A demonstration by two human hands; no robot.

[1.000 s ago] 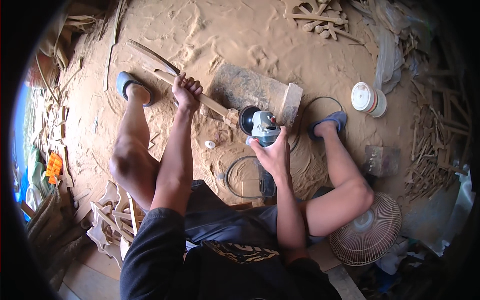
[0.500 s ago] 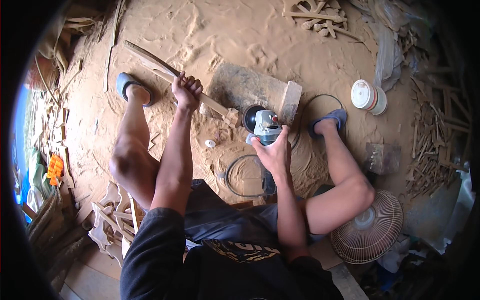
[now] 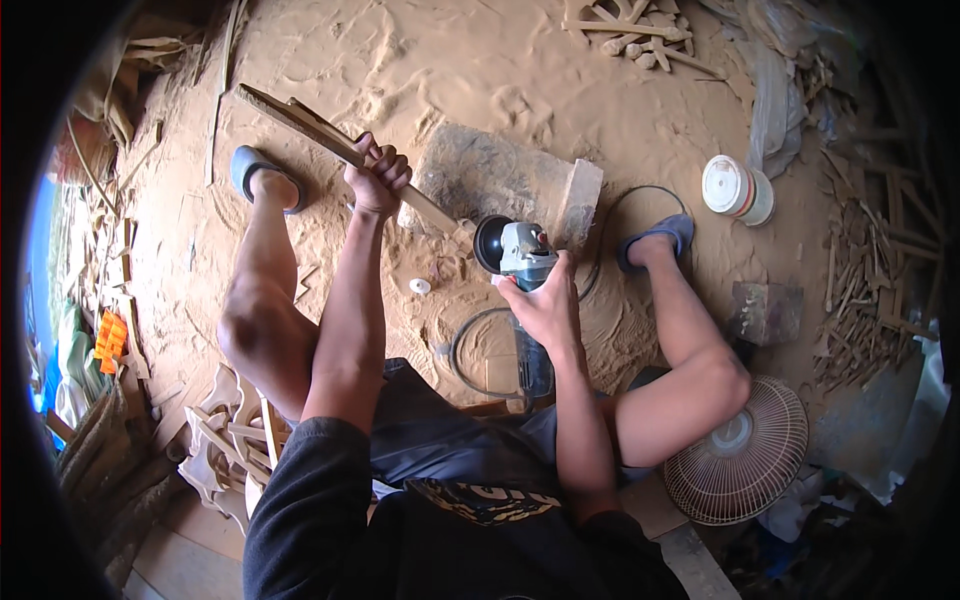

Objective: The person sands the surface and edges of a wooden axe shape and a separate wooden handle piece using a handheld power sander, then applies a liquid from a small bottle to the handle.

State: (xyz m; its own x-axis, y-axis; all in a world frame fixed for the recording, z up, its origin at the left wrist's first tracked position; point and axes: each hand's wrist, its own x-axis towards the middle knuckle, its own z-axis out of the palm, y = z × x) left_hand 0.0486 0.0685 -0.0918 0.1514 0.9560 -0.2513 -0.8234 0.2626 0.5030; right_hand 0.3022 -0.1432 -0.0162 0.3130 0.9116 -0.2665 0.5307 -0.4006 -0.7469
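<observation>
My left hand (image 3: 378,177) is closed round a long wooden piece (image 3: 305,125), which slants from the upper left down toward the middle. In my right hand (image 3: 548,305) is an angle grinder (image 3: 526,252), gripped by its body with the thumb along it. The grinder's round dark disc (image 3: 491,243) meets or nearly meets the wood's lower right end; I cannot tell whether they touch. Beyond both hands lies a worn, dusty block (image 3: 480,170), partly behind the wood. The grinder's dark cord loops over the sandy floor.
A lidded white tub (image 3: 738,190) stands to the right, near a heap of wooden sticks (image 3: 860,300). Close by my right knee is a round fan (image 3: 735,450). Carved wooden parts (image 3: 225,430) are piled at lower left, more wood pieces (image 3: 645,35) at the top.
The wooden piece has rolled in my left hand, its far end shifting slightly left. My right hand has tilted the grinder, its disc moving a little left and turning more face-on.
</observation>
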